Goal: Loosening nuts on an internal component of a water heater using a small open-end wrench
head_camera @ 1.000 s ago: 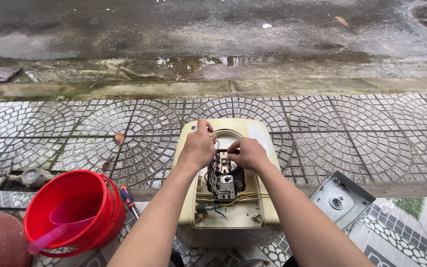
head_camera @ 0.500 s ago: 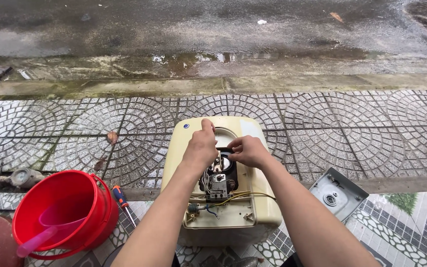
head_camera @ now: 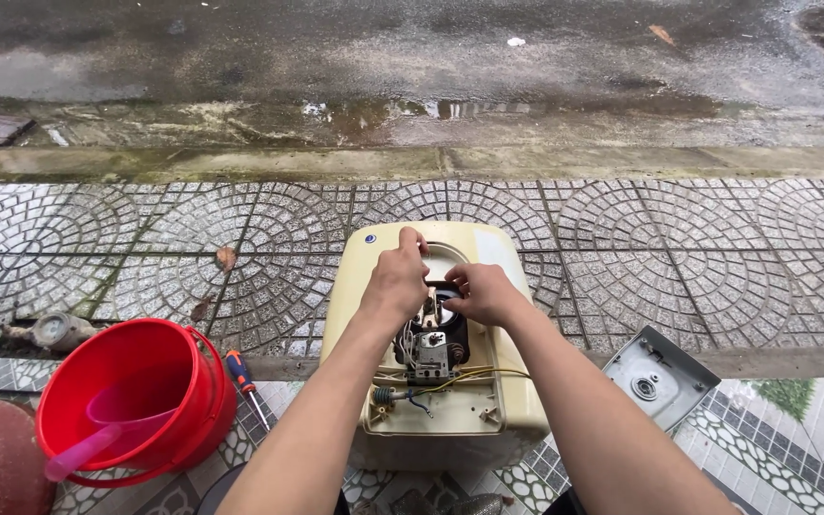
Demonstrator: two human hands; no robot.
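Steadying the opened cream water heater (head_camera: 488, 257), the left hand (head_camera: 396, 283) and right hand (head_camera: 481, 294) (2, nearly touching) pinch its inner fittings, grip unclear.

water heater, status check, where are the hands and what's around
Left hand and right hand both at the open cream water heater, fingers on its round fitting. Red bucket and screwdriver left; grey cover right.
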